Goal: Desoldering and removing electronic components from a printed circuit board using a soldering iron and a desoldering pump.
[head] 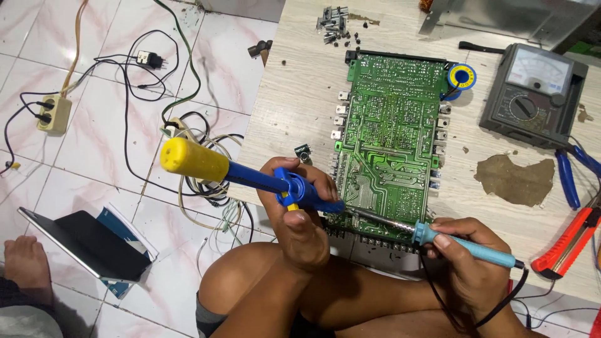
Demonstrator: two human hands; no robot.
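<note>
My left hand (300, 219) grips a blue desoldering pump (250, 176) with a yellow plunger knob; its tip rests at the near edge of a large green circuit board (388, 131). In my right hand (466, 263) is a light-blue soldering iron (463, 245), its metal tip angled left onto the same spot of the board, next to the pump's nozzle. The board lies solder side up on a pale wooden table (294, 94).
An analog multimeter (532, 94), a solder spool (462, 76), blue-handled pliers (573, 175) and a red utility knife (566, 244) lie at the right. Metal parts (335, 25) sit at the back. On the tiled floor are tangled cables (200, 156), a socket block (55, 112), a tablet (87, 244).
</note>
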